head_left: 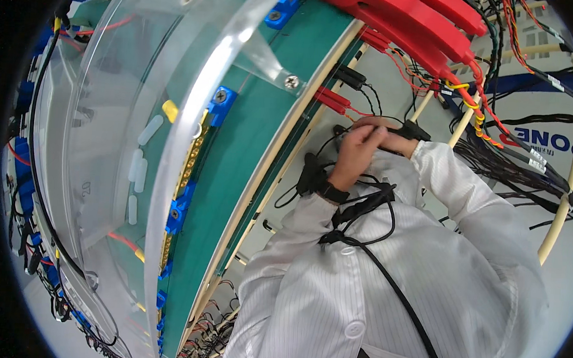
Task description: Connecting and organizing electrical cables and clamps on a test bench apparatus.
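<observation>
My left hand (356, 153) and my right hand (400, 145) meet in front of my white coat (386, 249), close to the edge of a green-topped bench (235, 170). The fingers of both hands are closed and pressed together. Whatever is between them is hidden or too small to make out. A black band (332, 193) circles my left wrist, and a black strapped piece (413, 130) sits by my right wrist. Just beyond the hands, a red connector (333, 100) and a black connector (350, 77) with thin wires stick out from the bench edge.
A curved clear plastic cover (202, 110) stands over a brass terminal bar (194, 155) with blue mounts. Several small white tubes (137, 165) lie behind it. Large red clamp-like pieces (404, 29) hang at the far right, above bundled black cables (482, 150) and cream pipes (562, 219).
</observation>
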The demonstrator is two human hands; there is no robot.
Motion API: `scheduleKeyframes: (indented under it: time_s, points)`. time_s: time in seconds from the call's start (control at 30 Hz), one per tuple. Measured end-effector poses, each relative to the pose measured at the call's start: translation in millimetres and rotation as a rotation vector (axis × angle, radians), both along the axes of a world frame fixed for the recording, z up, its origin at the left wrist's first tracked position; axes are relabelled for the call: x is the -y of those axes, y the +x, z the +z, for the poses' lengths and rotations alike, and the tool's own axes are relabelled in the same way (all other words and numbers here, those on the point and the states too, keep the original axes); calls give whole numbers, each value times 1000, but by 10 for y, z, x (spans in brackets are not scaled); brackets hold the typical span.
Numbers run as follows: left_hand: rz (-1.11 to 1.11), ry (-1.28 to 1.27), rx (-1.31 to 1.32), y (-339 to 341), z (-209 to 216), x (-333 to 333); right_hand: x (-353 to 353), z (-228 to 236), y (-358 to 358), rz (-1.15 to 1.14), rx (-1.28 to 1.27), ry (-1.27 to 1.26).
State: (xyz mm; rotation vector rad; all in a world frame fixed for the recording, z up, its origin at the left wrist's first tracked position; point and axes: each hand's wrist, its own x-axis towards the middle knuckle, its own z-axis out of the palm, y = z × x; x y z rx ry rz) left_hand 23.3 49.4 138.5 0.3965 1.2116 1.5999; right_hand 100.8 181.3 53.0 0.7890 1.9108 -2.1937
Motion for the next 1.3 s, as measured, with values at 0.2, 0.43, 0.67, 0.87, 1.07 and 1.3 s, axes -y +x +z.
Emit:
scheduleKeyframes:
  time_s: [0.2,0.43,0.67,0.87,1.07,1.3]
  points:
    - [153,-239,409,-40,-161,137,54,147,10,127,41,-47]
    - [135,-102,154,-36,-5,105,158,743,2,-240,206,-686]
    - [360,-250,292,-362,-545,318,322,1371,314,315,87,-227]
    - [105,-153,293,-76,-400,-23,320,1272,166,82,61,669]
    - [53,-236,259,-125,-507,-101,-89,951,337,95,99,733]
    - [-11,-403,-243,-226,-1470,-724,-1044,185,556,-185,40,1103]
